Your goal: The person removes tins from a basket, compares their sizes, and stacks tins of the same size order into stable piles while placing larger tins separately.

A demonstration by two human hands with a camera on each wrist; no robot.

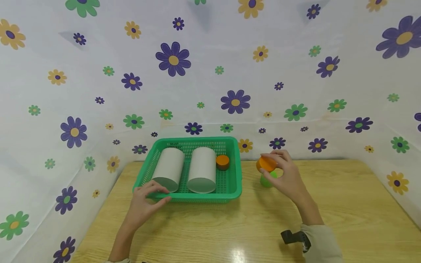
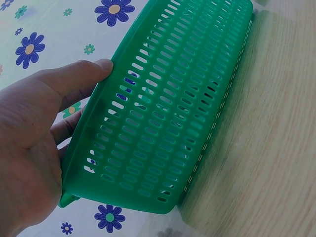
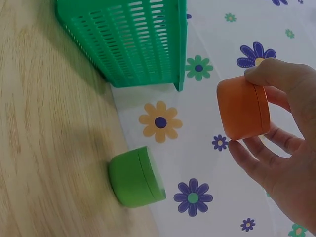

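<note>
In the head view, a green plastic basket (image 1: 207,196) stands on the table, holding two white cylinders (image 1: 170,164) and a small orange round container (image 1: 222,162). The left hand (image 1: 144,201) grips the basket's near rim at its left corner; in the left wrist view the thumb (image 2: 102,66) lies on the rim with fingers behind it. Right of the basket, the right hand (image 1: 286,179) pinches a second orange round container (image 3: 242,108) between thumb and fingers, raised off the table. A lime-green container (image 3: 133,178) of similar shape stands on the table beneath it.
The wooden table (image 1: 204,230) meets a white cloth backdrop (image 1: 204,84) printed with flowers at its back and sides. A black strap mount (image 1: 292,237) sits at the right wrist by the sleeve (image 1: 320,241).
</note>
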